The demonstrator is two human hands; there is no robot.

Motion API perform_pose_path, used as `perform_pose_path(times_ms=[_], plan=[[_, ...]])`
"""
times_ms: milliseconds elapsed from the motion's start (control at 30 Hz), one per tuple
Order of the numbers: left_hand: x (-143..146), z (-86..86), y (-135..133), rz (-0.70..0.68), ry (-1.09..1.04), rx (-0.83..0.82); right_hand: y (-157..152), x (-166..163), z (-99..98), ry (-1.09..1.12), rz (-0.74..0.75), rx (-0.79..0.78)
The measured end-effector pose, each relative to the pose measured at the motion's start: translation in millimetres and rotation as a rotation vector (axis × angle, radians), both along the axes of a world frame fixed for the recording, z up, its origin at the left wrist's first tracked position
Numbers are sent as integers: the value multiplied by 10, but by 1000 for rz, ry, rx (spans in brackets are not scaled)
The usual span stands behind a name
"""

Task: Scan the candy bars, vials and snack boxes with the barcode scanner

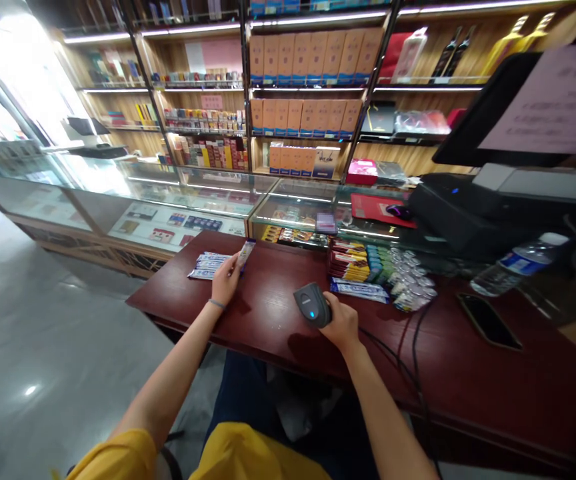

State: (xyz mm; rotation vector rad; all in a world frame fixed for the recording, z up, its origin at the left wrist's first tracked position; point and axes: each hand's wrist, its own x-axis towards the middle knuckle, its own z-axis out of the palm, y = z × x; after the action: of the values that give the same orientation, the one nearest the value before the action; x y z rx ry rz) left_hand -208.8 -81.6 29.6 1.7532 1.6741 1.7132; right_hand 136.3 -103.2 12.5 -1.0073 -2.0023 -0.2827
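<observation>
My left hand [225, 279] is closed on a slim white and blue packet [246, 253], held tilted over the dark red wooden counter [268, 313]. Just left of it lie a few similar packets [207, 265] flat on the counter. My right hand [341, 323] grips a grey handheld barcode scanner [312, 304] with a small blue light, its head turned toward the left hand. The scanner's black cable [393, 360] trails off to the right across the counter.
Stacked snack packs and small wrapped items [378, 270] sit behind the scanner. A black phone [488, 321] and a lying water bottle [518, 265] are at right, near a register with a monitor [493, 113]. Glass display cases [168, 207] and stocked shelves [308, 87] stand beyond.
</observation>
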Motion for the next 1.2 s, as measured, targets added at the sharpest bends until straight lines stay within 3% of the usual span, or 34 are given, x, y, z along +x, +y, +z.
perform_pose_path(times_ms=[133, 233, 500, 733, 933, 1200], plan=[[524, 26, 126, -245, -419, -282, -13, 15, 21, 3, -6, 20], [769, 1, 210, -326, -652, -342, -26, 34, 38, -14, -20, 17], [760, -151, 305, -464, -967, -354, -51, 21, 88, -62, 65, 26], [680, -121, 321, -436, -1199, -326, -39, 20, 54, -68, 81, 0], [677, -142, 330, -327, -1176, -253, -33, 22, 19, -68, 64, -10], [658, -180, 336, -249, -1316, -199, -48, 18, 40, -99, 85, -37]])
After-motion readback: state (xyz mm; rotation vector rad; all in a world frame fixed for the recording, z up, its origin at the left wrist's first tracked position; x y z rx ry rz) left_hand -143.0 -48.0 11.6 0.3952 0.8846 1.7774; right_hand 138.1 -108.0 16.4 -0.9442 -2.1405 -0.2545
